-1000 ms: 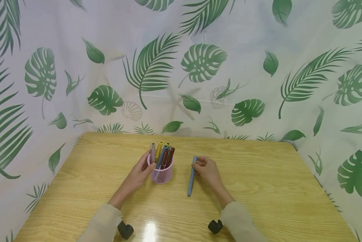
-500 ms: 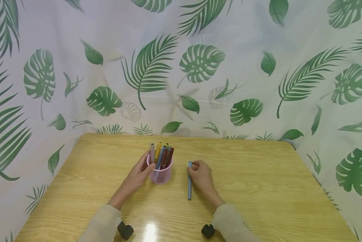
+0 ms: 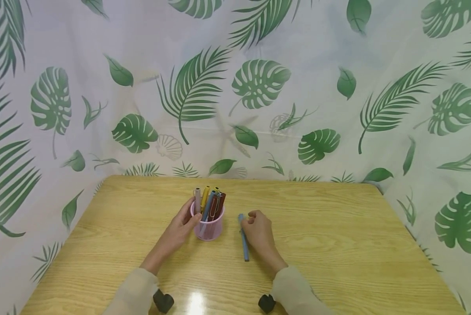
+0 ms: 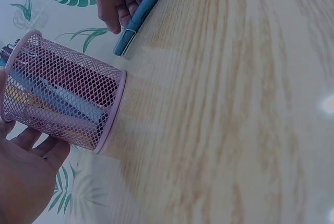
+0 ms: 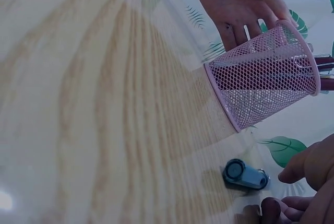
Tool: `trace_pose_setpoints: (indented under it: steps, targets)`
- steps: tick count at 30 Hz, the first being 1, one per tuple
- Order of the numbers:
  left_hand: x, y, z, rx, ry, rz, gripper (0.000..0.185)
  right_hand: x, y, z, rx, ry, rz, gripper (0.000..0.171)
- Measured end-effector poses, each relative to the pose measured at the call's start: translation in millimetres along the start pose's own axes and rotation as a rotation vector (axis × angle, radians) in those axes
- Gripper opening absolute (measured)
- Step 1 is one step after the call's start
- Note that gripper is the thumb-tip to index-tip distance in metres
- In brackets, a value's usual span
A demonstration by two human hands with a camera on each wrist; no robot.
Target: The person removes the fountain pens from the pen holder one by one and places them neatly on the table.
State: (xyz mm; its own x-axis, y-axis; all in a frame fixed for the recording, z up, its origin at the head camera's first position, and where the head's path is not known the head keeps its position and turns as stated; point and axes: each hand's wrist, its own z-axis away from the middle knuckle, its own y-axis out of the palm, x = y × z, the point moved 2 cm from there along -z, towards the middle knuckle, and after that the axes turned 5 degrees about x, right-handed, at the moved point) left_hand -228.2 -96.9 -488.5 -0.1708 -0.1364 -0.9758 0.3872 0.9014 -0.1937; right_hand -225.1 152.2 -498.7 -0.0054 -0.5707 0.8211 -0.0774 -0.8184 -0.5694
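My left hand (image 3: 179, 227) holds a pink mesh pen cup (image 3: 208, 230), thumb at the rim and fingers round its far side. Upright in the cup stand several pens: a pale one (image 3: 197, 200), a yellow one (image 3: 205, 197), a blue one (image 3: 209, 205) and dark red ones (image 3: 221, 204). Right of the cup, a capped blue pen (image 3: 245, 247) lies on the table. Beside it is my right hand (image 3: 259, 234); the right wrist view shows its loosely bent thumb and fingers (image 5: 295, 166) apart from the pen (image 5: 248, 175).
Everything stands on a wood-grain table (image 3: 337, 245). A white curtain with green leaf prints (image 3: 266, 140) hangs behind it and along both sides. Black wrist cameras (image 3: 163, 301) sit at both cuffs.
My right hand has carried the blue pen left toward the cup, turned its top leftward and let go of it. The left hand stays on the cup.
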Motion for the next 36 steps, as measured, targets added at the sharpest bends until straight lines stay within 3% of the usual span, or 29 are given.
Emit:
trace_pose_setpoints:
  steps: [8,27,36]
  targets:
    - [-0.3,0.2,-0.5,0.0,-0.008,0.004,0.067,3,0,2,-0.034,-0.005,-0.024,0.033]
    - [-0.4,0.7,0.4,-0.009,-0.004,0.017,0.067,45,2,1,-0.036,-0.107,-0.304,0.027]
    - [0.4,0.2,0.6,-0.008,-0.009,0.014,0.066,58,9,0,-0.007,-0.153,-0.385,0.027]
